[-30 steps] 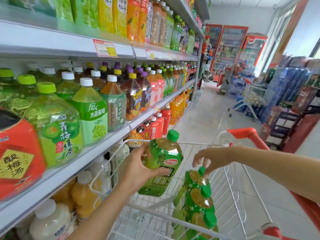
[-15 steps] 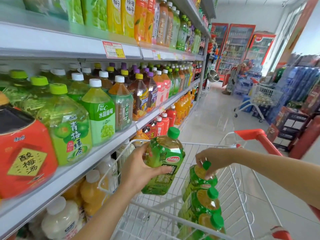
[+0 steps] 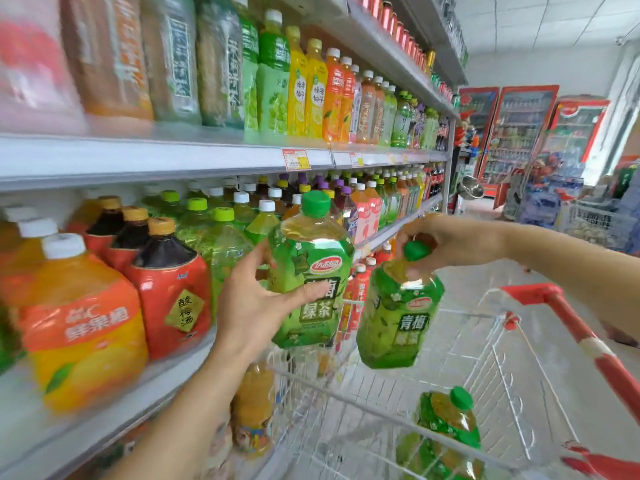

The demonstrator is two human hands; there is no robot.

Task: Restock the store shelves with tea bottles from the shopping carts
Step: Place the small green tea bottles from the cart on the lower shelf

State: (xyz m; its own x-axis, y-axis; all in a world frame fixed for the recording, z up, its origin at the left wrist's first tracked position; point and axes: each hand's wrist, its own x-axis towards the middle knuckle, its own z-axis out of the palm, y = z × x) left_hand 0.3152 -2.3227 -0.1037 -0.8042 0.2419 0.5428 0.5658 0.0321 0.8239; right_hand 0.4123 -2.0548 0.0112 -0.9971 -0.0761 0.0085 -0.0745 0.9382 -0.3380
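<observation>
Both hands are busy in this one. The left hand is wrapped round the body of a green tea bottle with the thumb across the label. It holds the bottle upright over the shelf-side edge of the cart. The right hand pinches a second green tea bottle by the neck, right around the green cap. That one hangs a bit tilted above the cart basket, clear of the wire. The two bottles are just beside each other, and I honestly can't tell if they touch.

Down inside the cart, at the near end, another green tea bottle lies leaning, cap up. The cart's red handle runs along its right side.

Left of the cart is the middle shelf, loaded with big bottles: an orange one, dark ones with red labels and pale green ones further along. Orange bottles sit on the shelf below, right up against the cart's side. Beyond the cart, at the end of the aisle, are red drink fridges. The near stuff is pretty blurry.
</observation>
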